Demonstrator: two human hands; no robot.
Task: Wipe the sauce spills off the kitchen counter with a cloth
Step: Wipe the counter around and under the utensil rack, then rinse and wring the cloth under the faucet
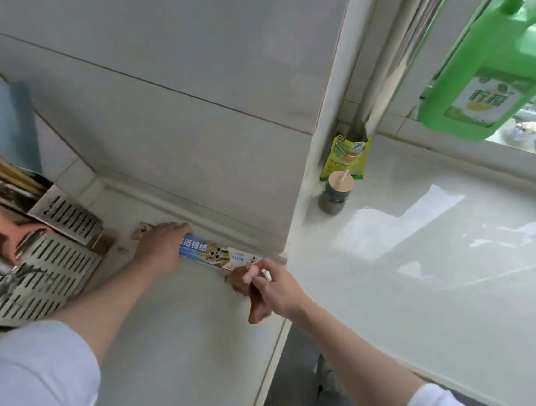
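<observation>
- A blue box (212, 253), printed "锡纸" and "10米", is gripped at its end by the left hand (161, 250).
- A pink cloth (249, 275) is pinched in the right hand (277, 287), over brown sauce (240, 286) on the bench (175, 344).

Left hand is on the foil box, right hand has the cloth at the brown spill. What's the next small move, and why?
Probably drag the pink cloth in the right hand toward you across the brown sauce smear. The smear runs from beside the foil box under that hand, while the left hand grips the box's far end.
</observation>
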